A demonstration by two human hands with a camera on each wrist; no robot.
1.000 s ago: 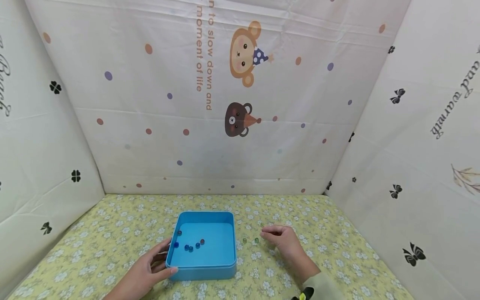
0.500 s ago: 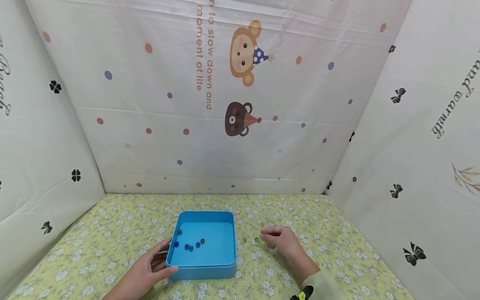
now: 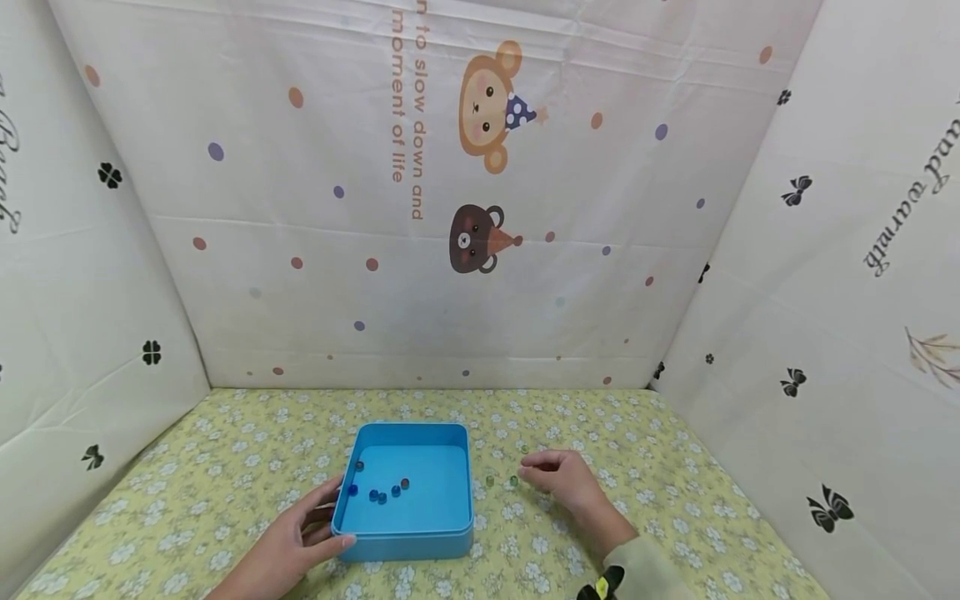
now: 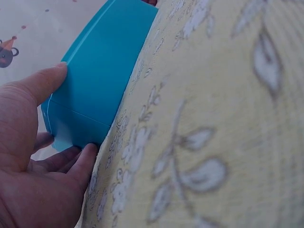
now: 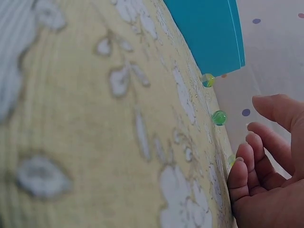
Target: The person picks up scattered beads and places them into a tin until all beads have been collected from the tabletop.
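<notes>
My left hand (image 3: 292,533) holds a blue square box (image 3: 405,547) at its near left corner. The thumb lies against the front wall and the fingers against the left side, as the left wrist view also shows. Inside lie several dark blue marbles (image 3: 373,495) and a reddish-brown marble (image 3: 405,483). My right hand (image 3: 570,483) rests low on the cloth to the box's right, thumb and index fingertip apart with nothing between them. Beside it are a green marble (image 5: 219,118), a yellowish marble (image 5: 208,80) and a pale green one (image 5: 232,160), partly hidden by the fingers.
A yellow floral cloth (image 3: 660,500) covers the table. White printed sheets stand as walls at the back (image 3: 420,333), left (image 3: 97,333) and right (image 3: 817,317). The right sleeve (image 3: 648,571) has a black and yellow piece at the wrist.
</notes>
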